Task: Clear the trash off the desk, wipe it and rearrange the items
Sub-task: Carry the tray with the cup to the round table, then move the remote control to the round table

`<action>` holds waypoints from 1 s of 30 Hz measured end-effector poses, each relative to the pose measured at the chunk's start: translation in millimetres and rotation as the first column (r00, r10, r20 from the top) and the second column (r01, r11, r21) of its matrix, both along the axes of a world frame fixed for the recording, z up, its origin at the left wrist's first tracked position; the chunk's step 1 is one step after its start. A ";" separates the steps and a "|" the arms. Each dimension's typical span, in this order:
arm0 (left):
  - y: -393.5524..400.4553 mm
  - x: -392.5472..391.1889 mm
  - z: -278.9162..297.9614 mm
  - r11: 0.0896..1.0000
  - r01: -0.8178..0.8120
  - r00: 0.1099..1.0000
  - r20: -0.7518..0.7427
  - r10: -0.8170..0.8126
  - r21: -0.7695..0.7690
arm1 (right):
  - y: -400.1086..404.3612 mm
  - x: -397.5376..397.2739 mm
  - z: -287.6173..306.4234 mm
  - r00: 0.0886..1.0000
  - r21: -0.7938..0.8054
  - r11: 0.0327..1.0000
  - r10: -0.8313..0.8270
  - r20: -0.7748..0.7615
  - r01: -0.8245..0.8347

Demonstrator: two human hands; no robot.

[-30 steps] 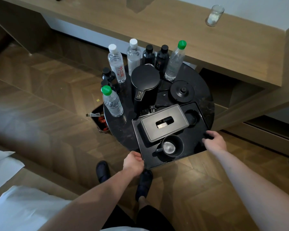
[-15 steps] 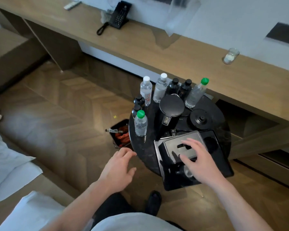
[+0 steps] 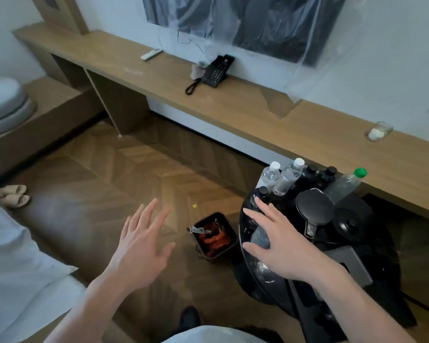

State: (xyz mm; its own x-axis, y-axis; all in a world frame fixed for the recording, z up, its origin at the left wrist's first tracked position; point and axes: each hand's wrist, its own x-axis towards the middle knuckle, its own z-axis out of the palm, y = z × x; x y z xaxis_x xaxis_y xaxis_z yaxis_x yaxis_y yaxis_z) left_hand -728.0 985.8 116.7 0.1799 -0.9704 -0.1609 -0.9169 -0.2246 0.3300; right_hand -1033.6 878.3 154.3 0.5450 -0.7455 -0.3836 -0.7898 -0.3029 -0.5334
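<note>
The long wooden desk [image 3: 233, 112] runs along the wall, bearing a black phone [image 3: 216, 73], a white remote [image 3: 151, 54], a crumpled scrap [image 3: 197, 70] and a glass [image 3: 379, 131]. Below it, a round black side table [image 3: 248, 263] carries several water bottles [image 3: 286, 179], a black kettle [image 3: 313, 211], its base [image 3: 348, 225] and a black tray [image 3: 357, 315] with a grey tissue box [image 3: 349, 266]. My right hand [image 3: 280, 246] hovers open over the table's left part, covering a bottle. My left hand [image 3: 141, 246] is open above the floor, holding nothing.
A small black bin [image 3: 214, 240] with orange trash stands on the floor left of the round table. White bedding [image 3: 13, 268] lies at the lower left, slippers [image 3: 11, 195] at the left. A plastic-covered screen [image 3: 248, 23] hangs above the desk.
Both hands let go of the black tray and lifted away, fingers spread. My right hand moved left from the tissue box over the bottles. The view swung up and left, revealing more desk.
</note>
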 end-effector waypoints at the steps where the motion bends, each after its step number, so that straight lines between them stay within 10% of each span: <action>1: -2.8 14.9 0.6 1.000 0.001 1.000 0.010 -0.001 0.010 | -2.6 13.4 0.7 1.000 0.000 1.000 0.007 -0.018 -0.007; 30: -285.3 334.4 19.4 0.996 -0.066 0.997 0.038 0.064 0.055 | -309.9 342.8 -8.1 0.982 0.112 0.993 0.057 -0.179 -0.037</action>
State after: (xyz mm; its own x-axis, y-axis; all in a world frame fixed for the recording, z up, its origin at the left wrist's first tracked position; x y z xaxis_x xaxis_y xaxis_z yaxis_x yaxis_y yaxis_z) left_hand -393.5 700.6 136.1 0.2488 -0.9461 -0.2074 -0.9108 -0.3014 0.2822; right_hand -690.8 568.4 146.3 0.4926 -0.6697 -0.5558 -0.8626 -0.2908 -0.4141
